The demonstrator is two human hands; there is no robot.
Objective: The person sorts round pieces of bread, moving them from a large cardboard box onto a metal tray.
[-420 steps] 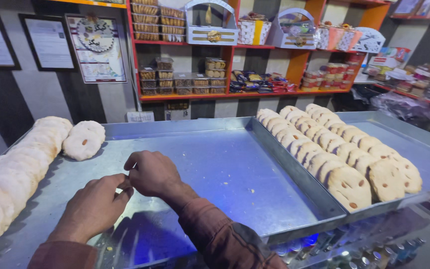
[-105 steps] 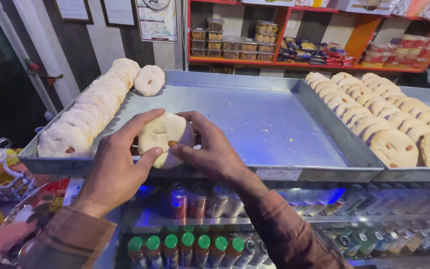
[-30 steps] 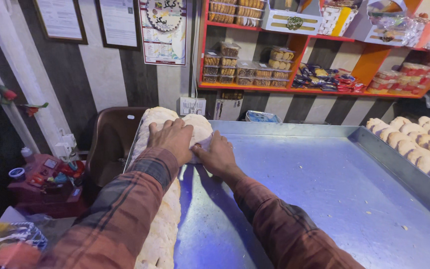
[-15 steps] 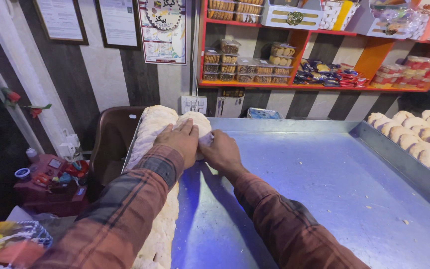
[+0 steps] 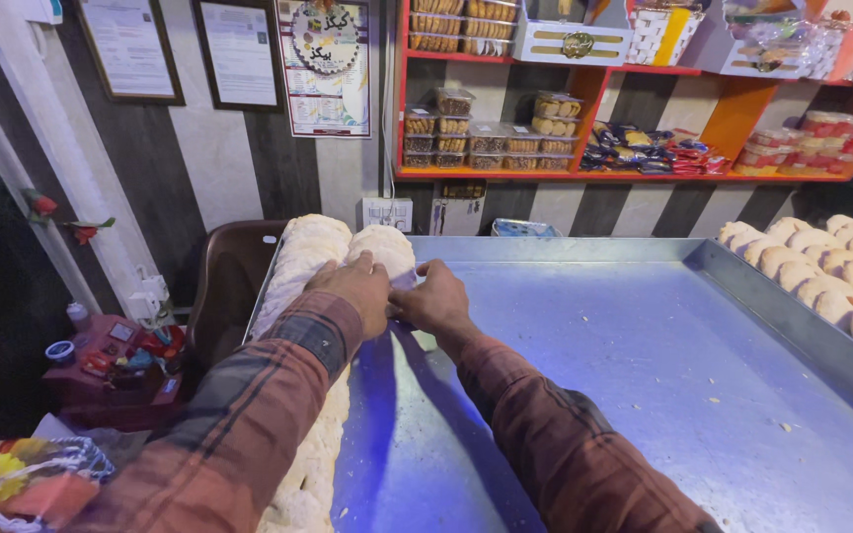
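While our left hand [image 5: 352, 289] is lying flat over the round bread [image 5: 383, 250] at the far left of the steel desk [image 5: 584, 336], our right hand [image 5: 433, 301] is pinching its near edge, grip narrow. It is touching the bread row [image 5: 310, 326] along the left rim. More breads [image 5: 831, 281] are sitting well apart on the right.

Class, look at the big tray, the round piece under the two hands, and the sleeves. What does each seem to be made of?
Tray: likely sheet metal, brushed grey with a dull blue sheen and a folded rim.
Round piece: looks like pale bread or dough, matte and floury.
Sleeves: woven plaid cloth, soft and creased.
Left hand and right hand rest on the round piece.
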